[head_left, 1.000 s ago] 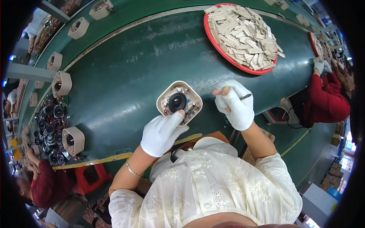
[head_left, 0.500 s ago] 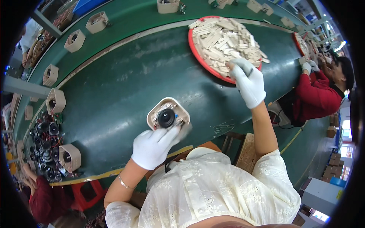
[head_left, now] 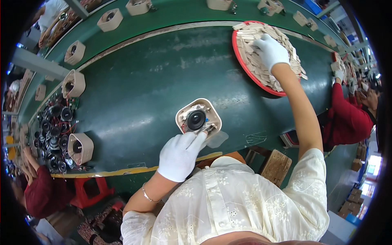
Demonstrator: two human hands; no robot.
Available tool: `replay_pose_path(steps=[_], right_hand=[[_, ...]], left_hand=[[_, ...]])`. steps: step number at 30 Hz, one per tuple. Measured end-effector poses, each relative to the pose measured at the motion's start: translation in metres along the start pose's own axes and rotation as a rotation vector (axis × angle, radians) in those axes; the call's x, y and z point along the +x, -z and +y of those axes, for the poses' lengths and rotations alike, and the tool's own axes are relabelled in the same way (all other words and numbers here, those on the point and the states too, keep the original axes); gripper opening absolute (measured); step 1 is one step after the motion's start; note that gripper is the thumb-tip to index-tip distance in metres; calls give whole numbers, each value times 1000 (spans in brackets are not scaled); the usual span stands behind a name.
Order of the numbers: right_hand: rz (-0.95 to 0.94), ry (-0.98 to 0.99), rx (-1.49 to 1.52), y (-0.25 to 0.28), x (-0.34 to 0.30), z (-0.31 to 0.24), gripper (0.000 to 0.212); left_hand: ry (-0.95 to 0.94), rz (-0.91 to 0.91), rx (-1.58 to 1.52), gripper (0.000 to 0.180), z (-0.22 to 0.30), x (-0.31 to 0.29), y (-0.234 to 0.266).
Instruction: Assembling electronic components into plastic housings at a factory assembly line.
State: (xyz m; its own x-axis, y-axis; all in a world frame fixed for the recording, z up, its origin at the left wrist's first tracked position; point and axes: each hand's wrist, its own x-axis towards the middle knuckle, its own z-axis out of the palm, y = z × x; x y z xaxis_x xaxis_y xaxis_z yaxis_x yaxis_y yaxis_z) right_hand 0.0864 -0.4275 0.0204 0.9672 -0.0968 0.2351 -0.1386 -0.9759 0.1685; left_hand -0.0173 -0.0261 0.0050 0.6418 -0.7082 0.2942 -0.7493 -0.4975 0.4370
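Note:
A beige, rounded-square speaker housing (head_left: 179, 119) lies on the green work surface in front of me, its inside facing up. A round black speaker (head_left: 196, 119) sits in it, with a bit of blue and thin wires around it. My left hand (head_left: 178, 157), in a white glove, grips the housing's near edge, fingertips over the rim. A translucent film-like piece (head_left: 217, 139) shows beside those fingers. My right hand (head_left: 271, 52), also gloved, reaches into a red round basket (head_left: 241, 59) heaped with beige plastic strips (head_left: 265, 75). Its fingers are curled among the strips; what they pinch is hidden.
Several beige housings (head_left: 74, 52) stand along the far green strip and at left. A pile of loose black speakers (head_left: 55, 130) with wires lies at left, beside another housing (head_left: 81, 148). Co-workers in red (head_left: 349, 110) sit at both sides. A wooden stool (head_left: 275, 167) stands near my right side.
My right hand has moved from the basket's near rim farther in over the strips. The left hand stays at the housing. The whole view has shifted, so things appear farther right.

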Motion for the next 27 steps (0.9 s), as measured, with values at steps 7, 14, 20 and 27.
replay_pose_path(steps=[7, 14, 20, 27], right_hand=[[265, -18, 61, 35, -18, 2, 11], [-314, -270, 1333, 74, -93, -93, 22], [-209, 25, 751, 41, -150, -91, 19], [-293, 122, 674, 86, -113, -102, 13]], left_hand=[[-50, -26, -134, 42, -14, 2, -3], [-139, -16, -220, 32, -34, 2, 13], [-207, -6, -235, 47, -36, 4, 10], [-112, 103, -289, 76, -41, -4, -2]])
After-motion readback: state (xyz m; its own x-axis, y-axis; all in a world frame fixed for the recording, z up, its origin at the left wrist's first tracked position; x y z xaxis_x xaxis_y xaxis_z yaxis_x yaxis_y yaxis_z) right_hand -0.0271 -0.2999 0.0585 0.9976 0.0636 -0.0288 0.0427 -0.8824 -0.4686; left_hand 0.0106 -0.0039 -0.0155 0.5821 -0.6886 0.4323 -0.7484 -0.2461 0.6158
